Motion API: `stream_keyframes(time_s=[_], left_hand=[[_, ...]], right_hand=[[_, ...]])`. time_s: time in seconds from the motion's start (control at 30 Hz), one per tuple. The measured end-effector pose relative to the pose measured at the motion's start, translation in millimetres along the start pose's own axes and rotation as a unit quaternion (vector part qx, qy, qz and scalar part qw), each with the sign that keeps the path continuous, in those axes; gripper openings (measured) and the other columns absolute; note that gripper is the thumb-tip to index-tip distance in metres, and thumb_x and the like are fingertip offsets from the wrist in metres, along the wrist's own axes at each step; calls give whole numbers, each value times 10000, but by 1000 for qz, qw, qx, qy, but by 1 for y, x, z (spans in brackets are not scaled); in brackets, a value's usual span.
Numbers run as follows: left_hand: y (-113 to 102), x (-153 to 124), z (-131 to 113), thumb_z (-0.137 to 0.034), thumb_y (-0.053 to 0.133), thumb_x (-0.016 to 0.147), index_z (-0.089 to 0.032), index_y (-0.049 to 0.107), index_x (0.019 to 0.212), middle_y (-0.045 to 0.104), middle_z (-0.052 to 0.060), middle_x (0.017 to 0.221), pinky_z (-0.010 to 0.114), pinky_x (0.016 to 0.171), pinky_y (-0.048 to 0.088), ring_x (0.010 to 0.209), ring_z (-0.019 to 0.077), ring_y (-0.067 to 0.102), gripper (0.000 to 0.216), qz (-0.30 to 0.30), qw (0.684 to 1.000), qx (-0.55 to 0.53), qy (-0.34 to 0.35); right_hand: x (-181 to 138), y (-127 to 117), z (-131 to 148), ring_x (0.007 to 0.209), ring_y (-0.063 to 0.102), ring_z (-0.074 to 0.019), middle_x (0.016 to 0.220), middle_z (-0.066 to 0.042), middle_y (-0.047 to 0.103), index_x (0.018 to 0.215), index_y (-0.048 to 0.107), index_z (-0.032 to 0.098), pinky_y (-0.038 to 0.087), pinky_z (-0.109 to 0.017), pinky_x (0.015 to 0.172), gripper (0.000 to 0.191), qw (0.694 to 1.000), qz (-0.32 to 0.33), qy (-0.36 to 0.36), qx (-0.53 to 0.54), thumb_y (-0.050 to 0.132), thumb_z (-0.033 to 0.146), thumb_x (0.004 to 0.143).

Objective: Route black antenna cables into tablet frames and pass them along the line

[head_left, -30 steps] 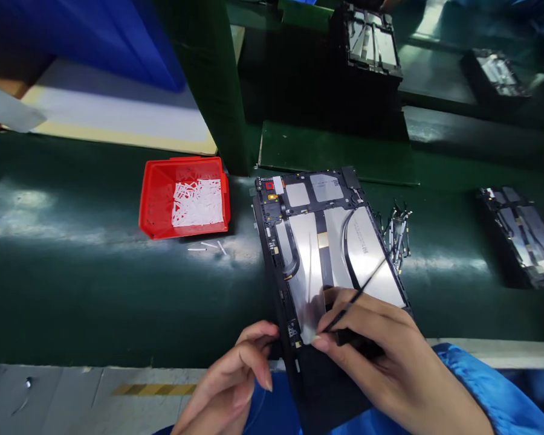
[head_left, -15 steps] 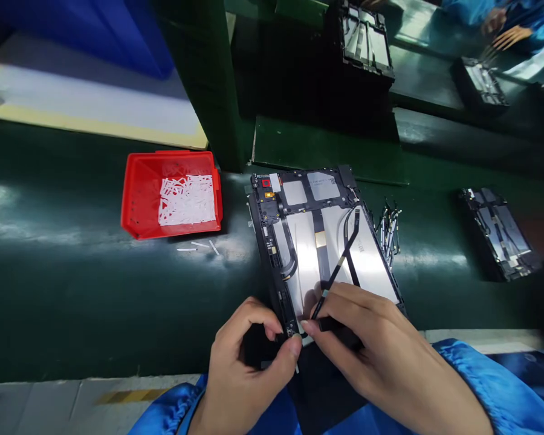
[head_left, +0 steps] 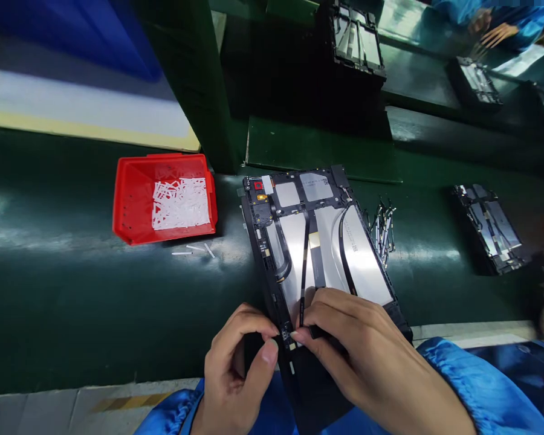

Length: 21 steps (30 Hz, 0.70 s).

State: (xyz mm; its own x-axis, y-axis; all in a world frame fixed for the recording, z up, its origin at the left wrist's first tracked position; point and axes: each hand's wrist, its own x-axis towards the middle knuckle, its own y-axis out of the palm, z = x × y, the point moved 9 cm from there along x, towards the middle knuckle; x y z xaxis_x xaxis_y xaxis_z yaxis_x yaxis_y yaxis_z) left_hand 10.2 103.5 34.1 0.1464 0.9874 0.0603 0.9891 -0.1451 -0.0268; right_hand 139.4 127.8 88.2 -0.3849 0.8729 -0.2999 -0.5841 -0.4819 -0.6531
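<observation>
An opened tablet (head_left: 294,232) with silver battery panels, black frame and thin black cables lies tilted on a stack of black parts in front of me. My right hand (head_left: 349,338) pinches a black flex cable (head_left: 304,272) near the tablet's lower left corner; the cable runs up over the silver panels. My left hand (head_left: 240,368) is at that same corner, thumb and index finger curled with a small gap between their tips and nothing visible in them. Its other fingers are mostly hidden. Beneath both hands, a small pale strip (head_left: 292,367) shows on the black surface.
Left of the tablet stands a red bin (head_left: 136,199) of white strips, with a few loose strips (head_left: 204,248) below it. Several cables (head_left: 383,232) lie to the right, before another tablet stack (head_left: 492,226). A green post (head_left: 194,90) rises behind. Co-workers' hands (head_left: 498,33) appear far right.
The flex cable's free end has swung left, so it now lies nearly straight up the tablet. My left thumb has drawn back from the tablet's corner toward the index finger.
</observation>
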Motion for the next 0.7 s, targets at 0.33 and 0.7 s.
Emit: stream_keyframes(time_s=[0.33, 0.7], left_hand=[[1, 12, -8, -68, 644, 799, -219, 509, 797, 495, -60, 709, 189, 583, 416, 616, 75, 502, 203, 23, 989, 144, -17], [-5, 6, -4, -139, 653, 811, -252, 563, 1013, 521, -58, 724, 176, 646, 462, 661, 90, 544, 248, -53, 994, 70, -69]], right_hand=[[2, -1, 3, 779, 555, -138, 835, 9, 577, 839, 570, 206, 415, -262, 651, 162, 1000, -3, -10, -19, 469, 176, 963], [-13, 12, 27, 804, 647, -158, 906, 19, 650, 1011, 538, 252, 499, -278, 683, 126, 988, 11, -125, -86, 436, 182, 982]])
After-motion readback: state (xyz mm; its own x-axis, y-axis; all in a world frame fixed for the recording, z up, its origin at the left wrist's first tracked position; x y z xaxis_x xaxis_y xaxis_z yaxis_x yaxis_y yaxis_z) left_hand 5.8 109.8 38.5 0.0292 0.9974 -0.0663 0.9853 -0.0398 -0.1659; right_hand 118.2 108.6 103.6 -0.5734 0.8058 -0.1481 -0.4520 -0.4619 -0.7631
